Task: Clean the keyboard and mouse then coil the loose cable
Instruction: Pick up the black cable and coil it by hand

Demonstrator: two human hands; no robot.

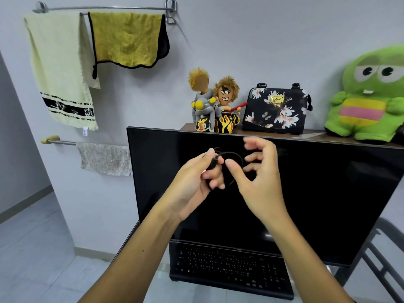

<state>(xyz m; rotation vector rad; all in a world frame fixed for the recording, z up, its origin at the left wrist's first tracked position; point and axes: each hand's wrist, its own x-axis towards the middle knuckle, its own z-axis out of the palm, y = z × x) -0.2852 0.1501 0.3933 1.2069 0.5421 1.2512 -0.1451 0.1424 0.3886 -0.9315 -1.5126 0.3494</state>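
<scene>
I see the left hand (202,173) pinching the black cable (232,152), whose loop arches toward three o'clock. The right hand (259,178) is spread loose-fingered just beside that loop. The keyboard (229,266) lies at six o'clock.

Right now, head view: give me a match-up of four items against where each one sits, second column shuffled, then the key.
Things
1. black cable
2. keyboard
3. yellow cloth
4. floral handbag

Places
A. on the shelf behind the monitor
B. held in the left hand
C. hanging on the top wall rail
D. at the foot of the monitor

Pairs: 1-B, 2-D, 3-C, 4-A
</scene>
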